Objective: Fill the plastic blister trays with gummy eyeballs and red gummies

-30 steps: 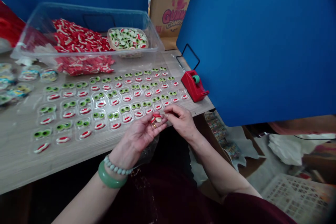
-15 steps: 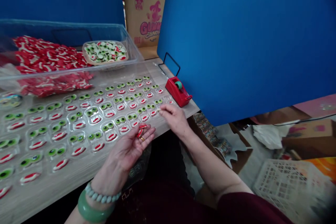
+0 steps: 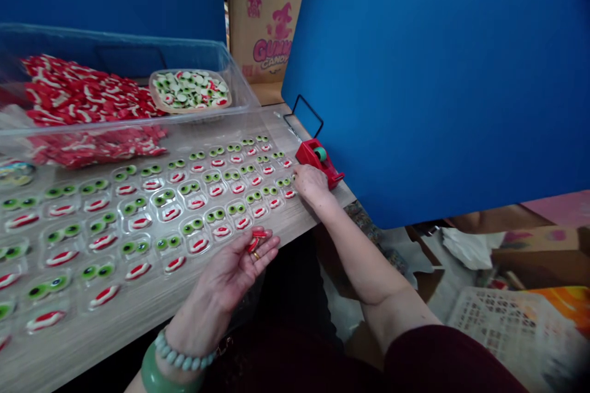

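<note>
My left hand (image 3: 233,276) lies palm up at the table's front edge, its fingers curled around a few red-and-white gummy lips (image 3: 257,241). My right hand (image 3: 312,185) rests at the right end of a clear plastic blister sheet (image 3: 152,221), its fingertips bunched against the sheet's edge. Whatever those fingers may hold is hidden. The blister sheet's cells carry pairs of green gummy eyes (image 3: 214,177) and red-and-white gummy lips (image 3: 199,245). A red tape dispenser (image 3: 318,159) stands just beyond my right hand.
A transparent plastic bin (image 3: 115,43) at the back holds a heap of red gummy lips (image 3: 78,95) and a dish of mixed gummies (image 3: 190,91). A blue panel (image 3: 415,73) stands right of the wooden table (image 3: 152,304). A printed carton (image 3: 265,18) stands behind.
My right hand has moved away from my left and now sits at the sheet's right end, and the round cream piece no longer shows. The view has turned left.
</note>
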Motion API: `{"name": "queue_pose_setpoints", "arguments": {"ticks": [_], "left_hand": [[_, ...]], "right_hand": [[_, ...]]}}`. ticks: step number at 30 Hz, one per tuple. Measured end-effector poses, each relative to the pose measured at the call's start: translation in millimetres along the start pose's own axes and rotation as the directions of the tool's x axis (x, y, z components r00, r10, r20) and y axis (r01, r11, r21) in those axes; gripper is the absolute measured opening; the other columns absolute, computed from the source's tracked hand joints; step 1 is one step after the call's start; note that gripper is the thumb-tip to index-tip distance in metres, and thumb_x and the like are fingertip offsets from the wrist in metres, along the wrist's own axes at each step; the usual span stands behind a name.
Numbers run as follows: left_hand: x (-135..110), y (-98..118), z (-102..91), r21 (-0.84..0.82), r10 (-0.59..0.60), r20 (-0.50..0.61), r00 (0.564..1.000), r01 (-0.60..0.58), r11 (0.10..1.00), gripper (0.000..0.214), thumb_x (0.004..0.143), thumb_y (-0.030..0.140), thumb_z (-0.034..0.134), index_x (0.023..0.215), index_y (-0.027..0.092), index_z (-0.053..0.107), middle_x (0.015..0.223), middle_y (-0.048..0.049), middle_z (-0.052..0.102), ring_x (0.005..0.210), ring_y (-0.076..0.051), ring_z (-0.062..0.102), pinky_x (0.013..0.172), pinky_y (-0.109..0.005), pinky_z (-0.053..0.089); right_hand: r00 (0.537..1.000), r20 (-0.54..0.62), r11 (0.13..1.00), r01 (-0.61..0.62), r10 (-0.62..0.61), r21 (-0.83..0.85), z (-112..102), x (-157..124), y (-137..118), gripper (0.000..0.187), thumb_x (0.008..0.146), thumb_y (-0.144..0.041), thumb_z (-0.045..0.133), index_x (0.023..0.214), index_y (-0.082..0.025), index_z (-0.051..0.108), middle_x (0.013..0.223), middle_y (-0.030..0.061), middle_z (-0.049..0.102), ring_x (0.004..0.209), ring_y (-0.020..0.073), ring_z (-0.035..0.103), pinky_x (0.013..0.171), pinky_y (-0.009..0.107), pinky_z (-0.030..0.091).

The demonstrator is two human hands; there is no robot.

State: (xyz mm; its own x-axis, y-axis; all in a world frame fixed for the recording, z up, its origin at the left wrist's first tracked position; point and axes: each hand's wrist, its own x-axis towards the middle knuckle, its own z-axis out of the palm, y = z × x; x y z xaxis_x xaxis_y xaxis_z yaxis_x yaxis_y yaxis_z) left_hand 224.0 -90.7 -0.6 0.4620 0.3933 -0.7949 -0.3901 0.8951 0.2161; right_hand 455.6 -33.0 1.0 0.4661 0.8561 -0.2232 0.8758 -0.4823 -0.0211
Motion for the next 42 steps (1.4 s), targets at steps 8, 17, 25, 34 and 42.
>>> {"name": "queue_pose_setpoints", "arguments": {"ticks": [8,17,25,34,42], "left_hand": [[4.0,-1.3,-1.8,-0.032,-0.022,0.014,1.0,0.022,0.999,0.015,0.095,0.008,0.05,0.09,0.01,0.064,0.088,-0.0149,0.074,0.085,-0.028,0.076,0.072,-0.038,0.065],[0.5,0.9,1.8,-0.046,0.006,0.019,1.0,-0.005,0.999,0.018,0.096,0.009,0.049,0.087,0.009,0.065,0.088,-0.015,0.074,0.085,-0.029,0.076,0.071,-0.039,0.065],[2.6,4.7,24.9,-0.138,0.02,0.014,1.0,-0.017,0.99,0.028,0.099,0.009,0.043,0.079,0.01,0.063,0.063,-0.0034,0.065,0.047,-0.01,0.061,0.046,-0.018,0.053],[-0.4,1.6,27.2,-0.196,0.084,-0.05,0.995,-0.093,0.976,0.024,0.096,0.006,0.049,0.075,0.012,0.061,0.061,-0.0007,0.062,0.048,-0.009,0.058,0.047,-0.018,0.052],[-0.1,2.7,23.5,-0.145,0.08,0.048,0.996,-0.072,0.987,0.027,0.099,0.012,0.044,0.078,0.011,0.061,0.069,-0.0075,0.066,0.066,-0.021,0.069,0.069,-0.04,0.063]], "right_hand": [[0.992,-0.124,0.999,0.022,-0.027,-0.045,11.3,3.4,-1.9,0.034,0.094,-0.015,0.043,0.116,-0.019,0.068,0.109,0.0154,0.072,0.102,0.0271,0.069,0.081,0.033,0.05],[0.919,-0.326,0.852,0.344,-0.22,0.395,11.0,-67.8,-0.1,0.021,0.096,-0.02,0.05,0.098,-0.021,0.07,0.098,0.0045,0.072,0.096,0.0185,0.066,0.086,0.028,0.049],[0.764,-0.269,0.63,0.639,-0.587,0.441,24.7,-145.6,-29.9,0.016,0.094,-0.014,0.051,0.1,-0.018,0.066,0.097,0.0058,0.066,0.094,0.0179,0.061,0.086,0.028,0.049],[0.809,-0.32,0.541,0.574,-0.493,0.615,33.6,-133.9,-33.2,0.014,0.091,-0.017,0.054,0.089,-0.021,0.066,0.09,0.0029,0.064,0.087,0.0163,0.059,0.08,0.028,0.046],[0.926,0.088,0.035,-0.081,-0.367,0.996,30.6,-120.7,-22.1,0.015,0.081,-0.033,0.066,0.086,-0.019,0.063,0.076,-0.0024,0.065,0.066,0.0126,0.06,0.065,0.026,0.049]]}}
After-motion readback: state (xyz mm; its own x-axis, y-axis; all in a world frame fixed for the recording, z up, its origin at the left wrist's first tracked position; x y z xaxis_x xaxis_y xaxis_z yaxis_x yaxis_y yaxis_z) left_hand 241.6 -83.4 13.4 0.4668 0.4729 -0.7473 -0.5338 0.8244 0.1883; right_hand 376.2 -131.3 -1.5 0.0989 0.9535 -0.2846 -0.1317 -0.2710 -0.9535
